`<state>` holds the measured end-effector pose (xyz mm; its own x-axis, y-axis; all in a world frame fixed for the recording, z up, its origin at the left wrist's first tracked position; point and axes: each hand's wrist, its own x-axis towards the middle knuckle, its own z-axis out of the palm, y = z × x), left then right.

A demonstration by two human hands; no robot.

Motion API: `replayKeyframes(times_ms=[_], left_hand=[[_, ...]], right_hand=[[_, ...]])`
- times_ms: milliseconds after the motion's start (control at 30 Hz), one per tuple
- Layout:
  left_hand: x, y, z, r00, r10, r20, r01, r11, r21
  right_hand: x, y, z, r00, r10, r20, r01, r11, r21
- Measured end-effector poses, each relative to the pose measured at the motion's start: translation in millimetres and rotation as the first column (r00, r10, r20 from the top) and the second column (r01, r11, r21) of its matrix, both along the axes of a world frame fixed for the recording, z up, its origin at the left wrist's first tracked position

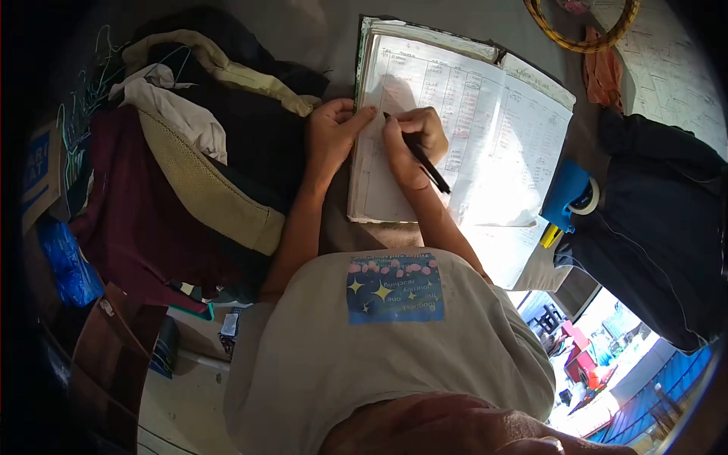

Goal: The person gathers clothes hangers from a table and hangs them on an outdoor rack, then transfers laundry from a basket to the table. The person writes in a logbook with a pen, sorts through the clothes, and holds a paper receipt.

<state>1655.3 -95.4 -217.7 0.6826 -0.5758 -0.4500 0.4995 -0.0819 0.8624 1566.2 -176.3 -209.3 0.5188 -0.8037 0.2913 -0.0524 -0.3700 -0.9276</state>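
An open ledger book (485,152) with ruled pages and handwritten columns lies in front of me. My right hand (413,144) is closed around a black pen (432,171), its tip at the left page near the upper middle. At the book's left edge, my left hand (334,140) has its thumb lying on the page margin and its fingers curled at the edge, holding the book there. Part of the writing sits in shadow, while bright sunlight falls across the right page. Loose sheets stick out below the book's lower right side.
Piled clothes, including a maroon garment (129,189) and a beige one (216,186), lie left beside green hangers (76,152). A blue tape dispenser (567,193), a yellow-handled tool (551,236) and dark garments (652,220) are at right. A yellow-black ring (584,47) is top right.
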Motion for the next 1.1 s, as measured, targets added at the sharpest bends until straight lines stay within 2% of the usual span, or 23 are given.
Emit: replayKeyframes(times_ms=[33,133,267,333,400,467,533,567,600,667,767,867,900,1000,1067,1100], left_hand=[[0.7,-0.4,1.0,1.000,-0.001,0.005,0.001,1.000,-0.005],[1.7,2.7,0.2,1.000,-0.014,0.006,0.014,1.000,-0.016],[2.4,3.3,-0.9,0.999,-0.038,0.025,0.038,0.999,-0.003],[2.7,2.7,1.1,0.997,-0.046,0.056,0.045,0.999,0.016],[4.5,3.7,1.5,0.996,-0.078,0.039,0.075,0.994,0.077],[4.6,5.0,-0.5,0.996,-0.074,0.047,0.073,0.997,0.030],[3.9,6.3,1.3,0.996,-0.070,0.057,0.071,0.997,-0.016],[3.3,6.7,5.3,0.995,-0.075,0.066,0.074,0.997,0.016],[3.0,6.9,8.7,0.994,-0.081,0.075,0.077,0.996,0.048],[2.1,5.5,8.8,0.995,-0.058,0.079,0.055,0.998,0.042],[3.2,6.5,-2.9,0.997,-0.043,0.060,0.041,0.998,0.045],[2.7,8.7,-10.3,0.996,-0.061,0.066,0.060,0.998,0.023],[2.2,10.0,-8.7,0.995,-0.069,0.071,0.067,0.997,0.023],[-2.8,10.2,-6.3,0.994,-0.073,0.087,0.078,0.996,-0.054],[-8.6,8.2,0.7,0.967,-0.120,0.223,0.112,0.993,0.045],[-10.6,5.6,-2.2,0.973,-0.124,0.194,0.120,0.992,0.031]], right_hand=[[-2.7,-0.2,1.1,0.997,0.000,0.077,-0.004,0.999,0.050],[-17.4,7.3,14.5,0.992,0.043,0.117,-0.058,0.990,0.125],[-47.1,17.4,33.3,0.975,0.218,0.052,-0.216,0.975,-0.043],[-63.9,20.3,28.9,0.974,0.214,0.082,-0.207,0.975,-0.080],[-79.9,22.1,32.1,0.991,0.118,0.057,-0.116,0.993,-0.027],[-96.7,21.3,36.3,0.996,0.071,0.051,-0.070,0.997,-0.016],[-116.8,19.3,39.5,0.998,0.028,0.049,-0.032,0.996,0.083],[-129.0,16.7,40.5,0.999,0.022,0.044,-0.026,0.995,0.095],[-138.2,16.0,47.3,0.996,0.003,0.087,-0.020,0.980,0.198],[-156.2,12.2,53.9,0.985,-0.108,0.134,0.068,0.960,0.272],[-181.6,3.0,62.2,0.925,-0.354,0.136,0.289,0.890,0.353],[-210.7,-8.3,67.5,0.839,-0.539,0.072,0.445,0.757,0.478],[-223.3,-13.2,66.0,0.851,-0.523,0.044,0.439,0.756,0.487],[-255.8,-21.2,67.7,0.793,-0.552,-0.258,0.597,0.619,0.510],[-281.4,-24.3,57.9,0.787,-0.544,-0.292,0.613,0.632,0.474],[-290.6,-25.3,56.2,0.778,-0.568,-0.269,0.614,0.597,0.517]])
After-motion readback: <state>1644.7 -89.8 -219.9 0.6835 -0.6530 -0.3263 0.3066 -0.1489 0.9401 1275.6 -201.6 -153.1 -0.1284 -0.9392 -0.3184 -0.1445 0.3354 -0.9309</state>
